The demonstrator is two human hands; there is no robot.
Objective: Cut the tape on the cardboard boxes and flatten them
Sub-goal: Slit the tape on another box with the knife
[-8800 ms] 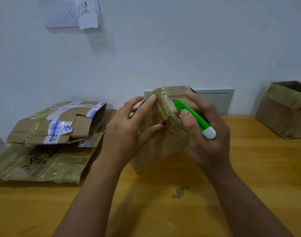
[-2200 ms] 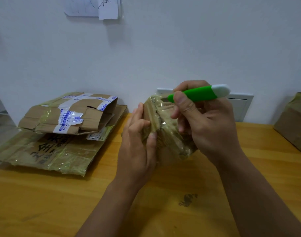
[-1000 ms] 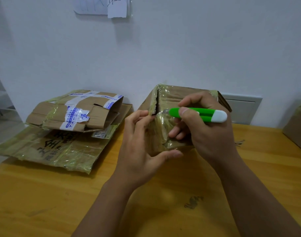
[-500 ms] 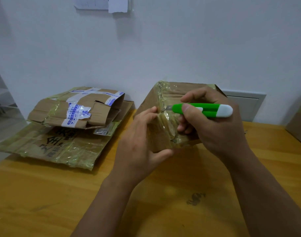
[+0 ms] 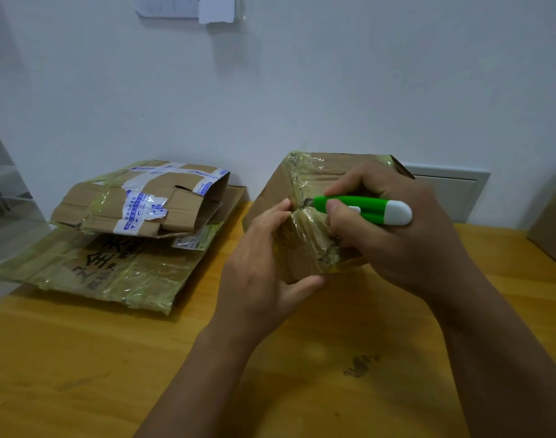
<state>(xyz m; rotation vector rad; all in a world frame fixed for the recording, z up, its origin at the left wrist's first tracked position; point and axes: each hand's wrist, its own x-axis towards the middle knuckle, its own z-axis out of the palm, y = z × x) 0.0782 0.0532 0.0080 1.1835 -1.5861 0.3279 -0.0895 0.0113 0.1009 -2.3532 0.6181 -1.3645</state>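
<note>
1. While the left hand [image 5: 264, 263] is gripping the near corner of the small box [image 5: 305, 216] in the middle of the frame, fingers curled over one side and thumb hooked underneath, the right hand [image 5: 393, 229] is holding the green cutter [image 5: 362, 210] tight, tip pushing into the taped seam.
2. Compared with a couple of seconds back, the box is sitting lower and squarer toward the camera, and the cutter is lying flat across it instead of angling up. The blade looks like it's working further along the seam, and the tape [image 5: 308, 229] is puckering right at the tip.
3. So I'm guessing this box is still mid-cut, not ready for flattening yet. Can't tell how deep the blade is going.
4. Two flattened boxes [image 5: 112, 248] are piling up at middle left, the top one with blue-and-white tape.
5. Everything's sitting on a yellow wooden table [image 5: 80, 374] with a dark smudge at lower right. A white wall [image 5: 333, 74] is behind, paper notes [image 5: 188, 7] stuck at the top edge, a white panel [image 5: 453, 191] behind the right hand, and another box [image 5: 554, 229] peeking in at the right edge.
</note>
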